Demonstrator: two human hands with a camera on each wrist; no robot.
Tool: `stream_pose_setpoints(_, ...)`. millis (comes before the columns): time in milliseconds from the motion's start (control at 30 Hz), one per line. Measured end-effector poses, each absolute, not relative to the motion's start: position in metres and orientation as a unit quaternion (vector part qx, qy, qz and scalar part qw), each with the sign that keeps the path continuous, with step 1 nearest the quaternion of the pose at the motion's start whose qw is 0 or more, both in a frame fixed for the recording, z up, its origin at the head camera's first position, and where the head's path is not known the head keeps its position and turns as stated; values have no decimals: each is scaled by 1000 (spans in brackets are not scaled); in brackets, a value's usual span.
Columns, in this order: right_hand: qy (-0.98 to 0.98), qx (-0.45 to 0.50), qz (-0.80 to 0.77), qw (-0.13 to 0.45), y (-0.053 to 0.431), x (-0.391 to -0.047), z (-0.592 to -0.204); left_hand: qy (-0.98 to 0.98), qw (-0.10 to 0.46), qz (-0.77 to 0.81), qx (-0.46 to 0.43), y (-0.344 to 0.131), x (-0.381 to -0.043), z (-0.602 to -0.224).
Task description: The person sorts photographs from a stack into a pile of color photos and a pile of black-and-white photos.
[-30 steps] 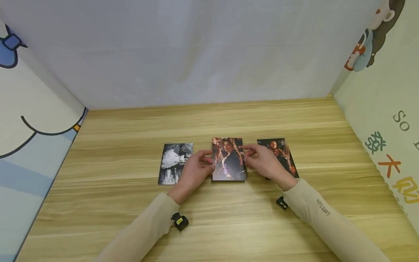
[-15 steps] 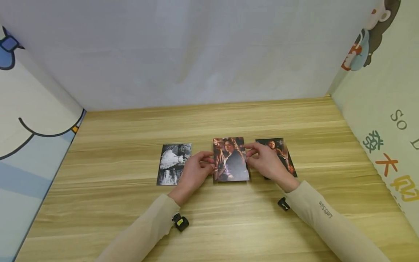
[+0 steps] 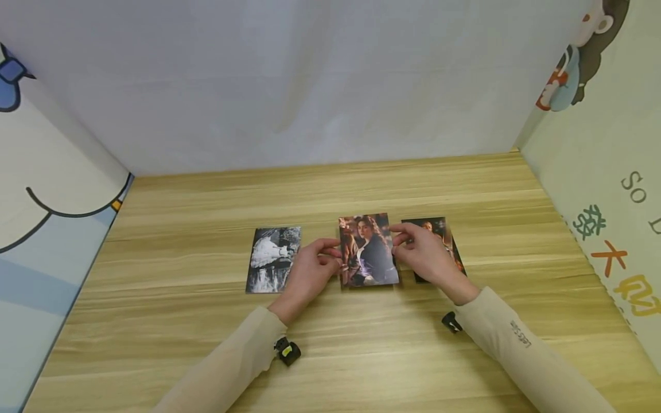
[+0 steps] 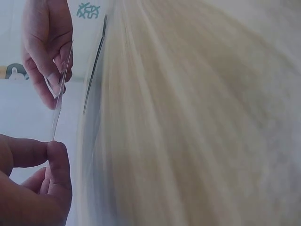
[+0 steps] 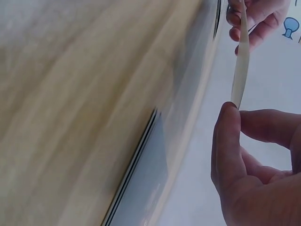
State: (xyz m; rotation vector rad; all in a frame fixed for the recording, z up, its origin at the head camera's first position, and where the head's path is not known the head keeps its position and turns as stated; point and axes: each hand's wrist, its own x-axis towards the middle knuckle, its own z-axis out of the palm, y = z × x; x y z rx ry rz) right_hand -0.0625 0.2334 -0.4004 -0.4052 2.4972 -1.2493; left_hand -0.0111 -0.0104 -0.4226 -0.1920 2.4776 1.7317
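Observation:
A glossy colour photo card (image 3: 368,252), picturing a figure in a dark jacket, is held up between both hands, apart from the wooden surface. My left hand (image 3: 312,268) pinches its left edge between thumb and finger, and my right hand (image 3: 424,253) pinches the right edge. Seen edge-on in the left wrist view, the photo card (image 4: 57,120) looks thin; in the right wrist view the same photo card (image 5: 241,70) appears slightly bowed. A black-and-white photo card (image 3: 269,261) lies to the left. Another dark photo card (image 3: 441,228) lies to the right, partly hidden under my right hand.
The wooden table (image 3: 341,355) runs back to a pale cloth wall (image 3: 310,86). Printed panels stand at both sides, the left panel (image 3: 57,143) with cartoon shapes and the right panel (image 3: 583,172) with lettering. A small black wrist device (image 3: 288,351) hangs by the left sleeve.
Both hands have shifted slightly right with the held photo card, which now appears larger and a little turned. The two other photo cards keep their places on the table.

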Motion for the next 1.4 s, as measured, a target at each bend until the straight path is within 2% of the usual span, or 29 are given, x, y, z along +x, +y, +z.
stream_pose_setpoints(367, 878, -144, -437, 135, 244, -60, -399, 819, 42, 570, -45, -1, -11, -421)
stream_pose_setpoints(1400, 868, -120, -465, 129, 272, -53, -391, 812, 43, 581, -21, 26, -12, -420)
